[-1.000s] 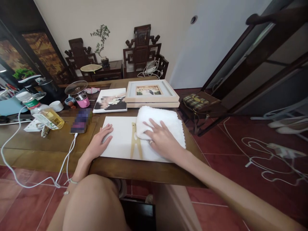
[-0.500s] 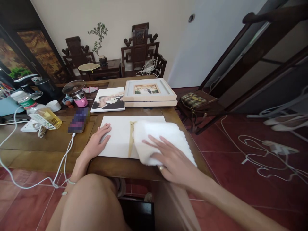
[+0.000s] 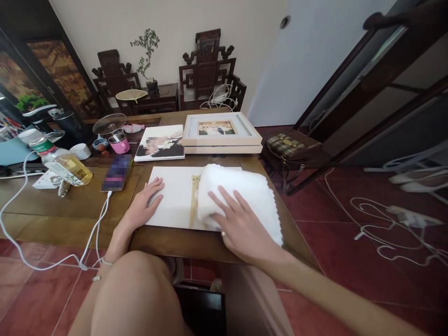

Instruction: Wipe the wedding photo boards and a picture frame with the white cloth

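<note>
A white panel point(image 3: 175, 198) with a thin wooden stand piece point(image 3: 193, 200) lies face down on the wooden table point(image 3: 70, 205). My left hand point(image 3: 144, 205) rests flat on the panel's left part, fingers stretched out. My right hand point(image 3: 240, 226) presses flat on a folded white towel point(image 3: 245, 191) that covers the panel's right side and reaches the table's near edge. A ring shows on that hand.
Behind the panel lie a photo print point(image 3: 161, 142) and two stacked light frames point(image 3: 221, 133). To the left are a phone point(image 3: 117, 173) on a white cable, a pink cup point(image 3: 120, 143), an oil bottle point(image 3: 68, 165). Carved chairs stand at the wall; cables cross the red floor point(image 3: 385, 219).
My right hand slid the towel toward the near right edge of the panel, then back a little toward the middle. My left hand stayed flat on the panel.
</note>
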Demonstrator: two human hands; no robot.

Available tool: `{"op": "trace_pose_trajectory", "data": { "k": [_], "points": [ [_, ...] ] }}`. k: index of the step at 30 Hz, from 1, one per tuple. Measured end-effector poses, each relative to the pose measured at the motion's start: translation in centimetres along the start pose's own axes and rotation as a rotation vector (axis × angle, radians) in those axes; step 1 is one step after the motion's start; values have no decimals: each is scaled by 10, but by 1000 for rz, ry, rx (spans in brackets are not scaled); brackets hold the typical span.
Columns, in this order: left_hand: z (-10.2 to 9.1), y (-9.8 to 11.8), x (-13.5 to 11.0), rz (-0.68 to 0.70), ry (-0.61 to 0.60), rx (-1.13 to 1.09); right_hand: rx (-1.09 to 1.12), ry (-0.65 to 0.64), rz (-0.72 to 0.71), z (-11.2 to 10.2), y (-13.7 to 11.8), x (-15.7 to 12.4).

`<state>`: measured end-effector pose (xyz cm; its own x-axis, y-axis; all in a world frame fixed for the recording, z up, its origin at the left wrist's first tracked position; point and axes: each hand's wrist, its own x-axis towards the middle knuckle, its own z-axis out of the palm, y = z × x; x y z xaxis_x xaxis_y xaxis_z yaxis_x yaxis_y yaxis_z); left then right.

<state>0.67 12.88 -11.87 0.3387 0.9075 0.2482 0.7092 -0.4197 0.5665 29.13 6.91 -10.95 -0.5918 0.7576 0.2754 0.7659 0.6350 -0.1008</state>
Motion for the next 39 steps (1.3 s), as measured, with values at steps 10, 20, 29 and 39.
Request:
{"op": "trace_pose_trajectory", "data": {
  "k": [10,20,29,39],
  "points": [
    [0,-1,0,9,-5,14,112,-41,12,-12,36,-1],
    [0,-2,0,1,0,3,42,-34,98,3,29,37],
    [1,-1,-1,10,7,1,205,-56,-57,-19,-1,-38],
    [0,-1,0,3,3,-2,27,-8,164,3,75,23]
  ]
}}
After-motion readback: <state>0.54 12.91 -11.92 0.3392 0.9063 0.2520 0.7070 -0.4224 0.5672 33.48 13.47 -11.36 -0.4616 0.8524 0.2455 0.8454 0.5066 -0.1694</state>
